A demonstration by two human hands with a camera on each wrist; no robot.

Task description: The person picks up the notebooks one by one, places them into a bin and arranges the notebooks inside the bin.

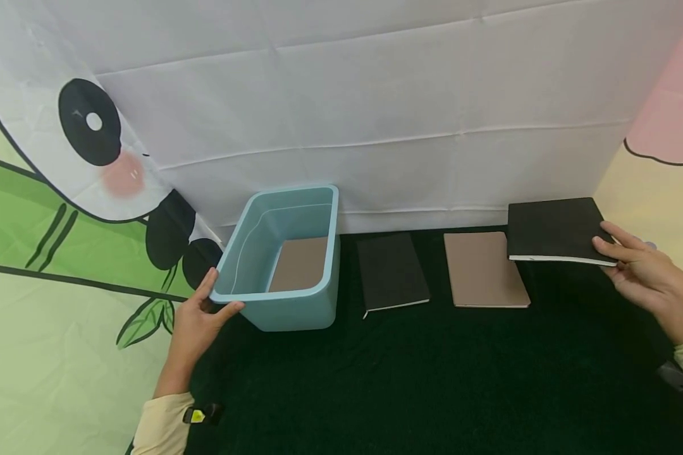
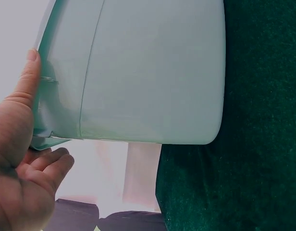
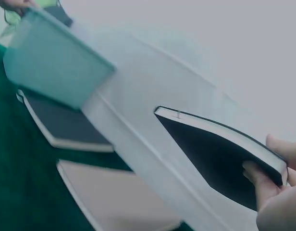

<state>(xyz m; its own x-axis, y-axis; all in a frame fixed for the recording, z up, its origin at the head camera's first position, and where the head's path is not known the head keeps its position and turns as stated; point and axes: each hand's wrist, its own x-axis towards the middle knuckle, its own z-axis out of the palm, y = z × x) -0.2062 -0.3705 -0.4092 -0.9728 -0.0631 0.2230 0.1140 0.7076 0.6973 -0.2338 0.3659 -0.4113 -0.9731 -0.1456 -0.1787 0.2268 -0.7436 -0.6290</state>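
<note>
Right hand (image 1: pixel 646 272) clamped on the right end of a raised black notebook (image 1: pixel 558 229), fingers on one cover and thumb on the other; this notebook is held well to the right of the blue tub (image 1: pixel 287 316), its white page edge facing the wearer. Left hand (image 1: pixel 200 325) grips the near left corner of the tub, the thumb along the near rim and the fingers at the left side. Just right of the tub lies a flat black notebook (image 1: pixel 393 272), a ribbon end showing at its near left corner; farther right of the tub lies a tan notebook (image 1: pixel 480 272), partly covered in the head view by the raised one. Inside the tub, a flat tan rectangle (image 1: pixel 298 262) is visible. Beneath the tub spreads dark green cloth (image 1: pixel 375 379); behind it hangs a white sheet (image 1: pixel 347 114).
</note>
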